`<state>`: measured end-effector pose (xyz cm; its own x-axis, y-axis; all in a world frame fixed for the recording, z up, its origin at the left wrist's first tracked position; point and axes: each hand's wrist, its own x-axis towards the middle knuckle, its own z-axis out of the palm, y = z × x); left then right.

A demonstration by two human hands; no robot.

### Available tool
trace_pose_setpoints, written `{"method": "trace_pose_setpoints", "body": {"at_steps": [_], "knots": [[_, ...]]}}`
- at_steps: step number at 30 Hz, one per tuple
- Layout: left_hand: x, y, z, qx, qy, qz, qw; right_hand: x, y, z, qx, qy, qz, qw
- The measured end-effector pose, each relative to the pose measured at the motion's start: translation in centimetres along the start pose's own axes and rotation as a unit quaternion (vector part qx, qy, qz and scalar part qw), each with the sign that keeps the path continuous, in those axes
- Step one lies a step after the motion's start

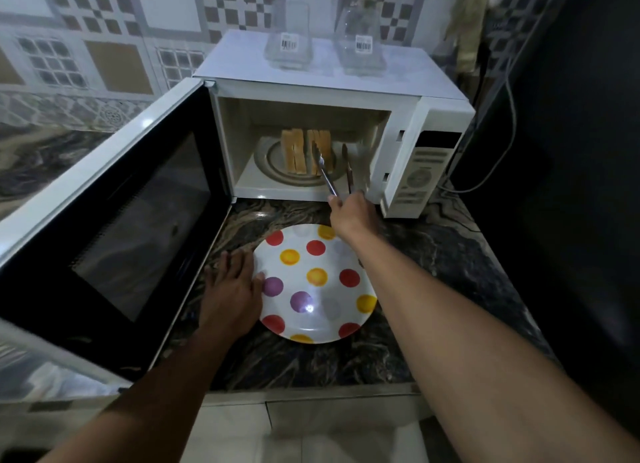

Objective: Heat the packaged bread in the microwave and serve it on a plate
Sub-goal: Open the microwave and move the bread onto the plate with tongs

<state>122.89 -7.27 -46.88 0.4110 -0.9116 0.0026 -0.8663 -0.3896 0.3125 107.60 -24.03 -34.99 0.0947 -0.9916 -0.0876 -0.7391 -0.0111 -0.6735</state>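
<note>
Bread slices (306,152), tan and upright, stand in the white microwave (396,144) just beyond my right hand (351,214) gripping slim metal tongs (325,173); I'd pinch one gently. Flat left hand (233,291) touches the spotted plate (323,320).

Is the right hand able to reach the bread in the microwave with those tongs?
Probably yes: the door stands wide open, nothing blocks the way, and the tongs in the right hand have their tips at the bread.

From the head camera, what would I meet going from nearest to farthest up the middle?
The polka-dot plate → right hand → tongs → bread slices inside the microwave → glass containers on top.
</note>
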Motion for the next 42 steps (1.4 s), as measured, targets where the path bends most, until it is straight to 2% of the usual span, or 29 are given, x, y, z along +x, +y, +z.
{"method": "trace_pose_setpoints", "body": {"at_steps": [12,28,36,42], "knots": [[1.2,0.1,0.6,0.002,0.032,-0.021,0.999,3.7,-1.9,1.6,-0.003,-0.011,0.003,1.000],[1.1,-0.1,0.6,-0.003,0.054,-0.010,0.998,6.1,-3.3,1.9,-0.075,-0.039,0.003,0.996],[1.2,-0.2,0.7,0.019,0.050,-0.008,0.999,6.1,-3.0,1.8,-0.091,-0.007,0.014,0.996],[1.2,-0.3,0.9,0.017,0.060,-0.006,0.998,6.0,-2.4,1.3,-0.110,-0.001,-0.008,0.994]]}}
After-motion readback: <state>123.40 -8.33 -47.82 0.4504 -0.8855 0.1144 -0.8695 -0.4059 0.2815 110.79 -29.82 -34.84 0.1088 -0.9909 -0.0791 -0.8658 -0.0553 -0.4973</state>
